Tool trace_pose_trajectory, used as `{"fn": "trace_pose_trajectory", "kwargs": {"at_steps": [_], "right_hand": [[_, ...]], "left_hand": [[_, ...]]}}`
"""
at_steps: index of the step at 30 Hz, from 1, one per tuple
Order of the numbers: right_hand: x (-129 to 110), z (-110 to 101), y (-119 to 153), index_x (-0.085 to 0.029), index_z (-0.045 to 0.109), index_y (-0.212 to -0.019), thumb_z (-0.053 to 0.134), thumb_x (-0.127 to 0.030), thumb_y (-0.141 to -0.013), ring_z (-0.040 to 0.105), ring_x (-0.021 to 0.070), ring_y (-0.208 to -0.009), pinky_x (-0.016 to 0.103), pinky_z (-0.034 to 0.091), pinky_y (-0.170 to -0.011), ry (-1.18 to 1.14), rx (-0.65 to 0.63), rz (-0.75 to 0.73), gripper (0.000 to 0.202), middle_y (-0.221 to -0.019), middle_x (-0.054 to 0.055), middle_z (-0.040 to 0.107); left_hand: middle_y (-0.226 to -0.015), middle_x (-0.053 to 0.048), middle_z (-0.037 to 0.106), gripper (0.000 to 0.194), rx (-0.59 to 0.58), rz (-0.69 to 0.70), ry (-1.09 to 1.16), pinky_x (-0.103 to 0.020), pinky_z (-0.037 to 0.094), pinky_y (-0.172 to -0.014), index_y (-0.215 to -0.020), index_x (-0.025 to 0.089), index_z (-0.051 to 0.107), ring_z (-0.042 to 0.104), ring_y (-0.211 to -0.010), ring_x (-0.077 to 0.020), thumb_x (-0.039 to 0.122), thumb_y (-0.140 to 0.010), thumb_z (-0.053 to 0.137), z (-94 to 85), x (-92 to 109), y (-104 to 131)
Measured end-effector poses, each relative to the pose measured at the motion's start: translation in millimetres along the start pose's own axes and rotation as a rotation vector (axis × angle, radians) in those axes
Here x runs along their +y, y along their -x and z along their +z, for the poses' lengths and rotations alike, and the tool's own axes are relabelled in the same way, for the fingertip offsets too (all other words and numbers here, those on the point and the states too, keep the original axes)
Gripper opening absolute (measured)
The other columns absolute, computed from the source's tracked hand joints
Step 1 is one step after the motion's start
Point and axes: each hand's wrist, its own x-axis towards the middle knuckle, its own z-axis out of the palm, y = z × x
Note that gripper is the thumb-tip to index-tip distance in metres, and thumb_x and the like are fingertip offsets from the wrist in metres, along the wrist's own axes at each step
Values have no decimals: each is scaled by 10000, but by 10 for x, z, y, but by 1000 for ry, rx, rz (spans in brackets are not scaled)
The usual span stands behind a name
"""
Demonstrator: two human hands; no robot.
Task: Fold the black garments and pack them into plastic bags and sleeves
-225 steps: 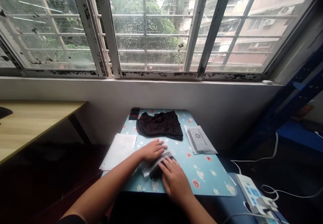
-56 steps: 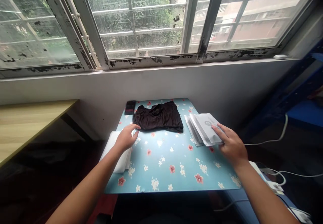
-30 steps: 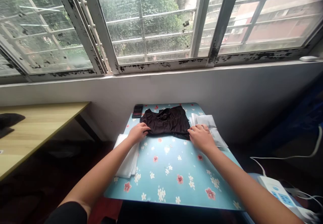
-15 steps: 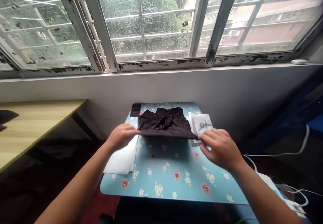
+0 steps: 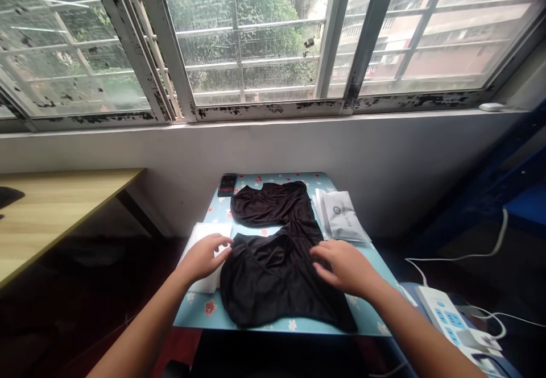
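A black garment (image 5: pixel 277 281) lies spread over the blue flowered table (image 5: pixel 196 314), one part toward the wall and a wider part reaching the near edge. My left hand (image 5: pixel 209 256) is at the garment's left side, thumb and fingers apart, with nothing held. On the right, my right hand (image 5: pixel 341 264) rests on or just over the black cloth, its fingers spread and not gripping. White sheets (image 5: pixel 198 239) lie partly under my left hand. Packed white bags (image 5: pixel 341 216) with grey print are to the right of the cloth.
A small dark, pixelated item (image 5: pixel 227 185) sits at the table's far left corner. To the left is a wooden desk (image 5: pixel 63 202). A power strip (image 5: pixel 447 315) with white cables lies at lower right. Behind the table stand a wall and windows.
The black cloth's near part, earlier held up by its edge between both hands, now lies flat toward the near edge. Both hands have let go and opened.
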Motion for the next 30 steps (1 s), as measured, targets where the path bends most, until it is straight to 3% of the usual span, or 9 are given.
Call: {"fn": "trace_pose_trajectory", "kwargs": {"at_steps": [4, 9, 11, 13, 15, 17, 23, 27, 30], "right_hand": [[-176, 109, -495, -312, 559, -1433, 657, -344, -844, 695, 246, -854, 296, 444, -701, -38, -93, 86, 598, -997, 55, 761], [-288, 186, -1055, -235, 773, -863, 678, -221, -787, 708, 243, -814, 295, 472, -711, -104, -95, 47, 123, -850, 65, 767], [-329, 217, -1200, -234, 764, -905, 656, -232, -833, 706, 203, -793, 270, 490, -705, -166, -67, 26, 130, -883, 44, 775], [-349, 249, -1278, -256, 714, -1166, 607, -246, -905, 709, 168, -859, 252, 513, -752, -221, -19, 3, 282, -1054, 31, 777], [-313, 268, -1287, -270, 563, -1406, 561, -241, -950, 697, 151, -987, 253, 520, -846, -243, 32, -11, 457, -1254, 39, 725], [-199, 265, -1239, -253, 532, -1438, 529, -197, -949, 661, 166, -1111, 282, 496, -953, -220, 69, 0, 492, -1345, 57, 678], [362, 174, -998, -193, 727, -1130, 604, -87, -760, 578, 326, -1167, 605, 217, -1164, 30, 90, 124, 404, -1207, 134, 708], [506, 111, -909, -223, 755, -906, 618, -124, -777, 582, 304, -1117, 590, 164, -1182, 124, 94, 113, 213, -1063, 98, 730], [447, 20, -813, -217, 743, -903, 563, -155, -852, 589, 278, -1090, 562, 186, -1181, 135, 141, 86, 197, -1006, 80, 725]], "left_hand": [[-1011, -106, 761, 410, 25, -205, -53, -358, 507, -791, -1108, 194, 760, 687, -860, -275, 490, -930, 537, 123, -89, -288], [-794, -63, 759, 296, -85, -226, -60, -299, 456, -648, -796, 214, 784, 691, -741, -256, 482, -801, 659, 160, -158, -476], [-745, -40, 742, 197, -129, -209, -58, -283, 433, -623, -728, 219, 764, 677, -706, -238, 402, -740, 693, 156, -170, -493], [-744, -34, 736, 168, -150, -192, -50, -280, 429, -629, -708, 218, 749, 670, -711, -231, 364, -743, 673, 146, -177, -488], [-776, -41, 743, 200, -152, -183, -39, -286, 436, -652, -732, 215, 747, 670, -735, -233, 371, -787, 636, 129, -186, -473], [-800, -48, 750, 240, -149, -181, -29, -293, 445, -672, -764, 212, 752, 671, -753, -236, 389, -825, 601, 109, -201, -455], [-824, -51, 758, 281, -122, -180, -4, -296, 454, -668, -812, 208, 762, 670, -737, -235, 424, -853, 586, 92, -240, -427], [-822, -39, 753, 261, -91, -155, 10, -300, 461, -684, -827, 218, 772, 664, -733, -229, 412, -865, 601, 109, -213, -434], [-864, -44, 746, 245, -52, -139, 9, -312, 472, -725, -870, 224, 778, 658, -774, -231, 406, -883, 614, 58, -147, -401]]}}
